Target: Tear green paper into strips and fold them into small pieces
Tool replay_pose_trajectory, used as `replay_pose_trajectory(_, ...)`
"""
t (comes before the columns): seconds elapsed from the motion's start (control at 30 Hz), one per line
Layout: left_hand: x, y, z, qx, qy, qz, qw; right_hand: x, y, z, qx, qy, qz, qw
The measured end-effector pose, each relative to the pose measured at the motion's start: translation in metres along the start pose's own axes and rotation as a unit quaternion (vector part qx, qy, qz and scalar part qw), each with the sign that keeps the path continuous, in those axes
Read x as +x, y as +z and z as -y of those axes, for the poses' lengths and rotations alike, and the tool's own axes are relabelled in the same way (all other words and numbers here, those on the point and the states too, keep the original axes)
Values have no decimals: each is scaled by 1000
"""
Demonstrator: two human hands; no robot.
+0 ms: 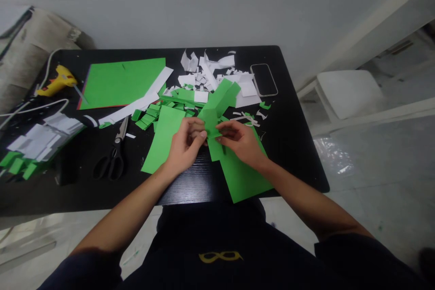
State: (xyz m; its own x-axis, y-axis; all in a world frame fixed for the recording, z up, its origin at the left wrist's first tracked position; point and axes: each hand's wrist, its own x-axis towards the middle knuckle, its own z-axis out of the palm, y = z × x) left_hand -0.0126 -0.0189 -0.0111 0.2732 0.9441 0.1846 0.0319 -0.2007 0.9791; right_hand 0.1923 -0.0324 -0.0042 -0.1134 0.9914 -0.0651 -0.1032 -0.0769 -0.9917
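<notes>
My left hand [186, 144] and my right hand [239, 140] meet over the middle of the black table [295, 136]. Both pinch a small green paper piece [211, 122] between fingertips, the fingers curled and closed on it. Under my right hand lies a large green sheet [243, 179] that overhangs the table's front edge. Another green sheet [163, 138] lies beneath my left hand. Longer green strips [224, 93] stick up just behind the held piece.
Black-handled scissors [113, 156] lie left of my hands. A big green sheet [120, 81] and a yellow glue gun [57, 79] sit at the back left. White scraps [210, 70] and a phone [264, 79] lie at the back. Stacked white and green pieces [32, 145] sit far left.
</notes>
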Motion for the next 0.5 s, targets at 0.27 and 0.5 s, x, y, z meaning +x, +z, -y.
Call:
replay_pose_trajectory(0.27,1,-2,-8,72,40,-21,996,0,-1,-1,40,24,2,999)
replay_pose_trajectory(0.5,3,-3,1,61,64,-52,995,0,-1,-3,29,63,40,997)
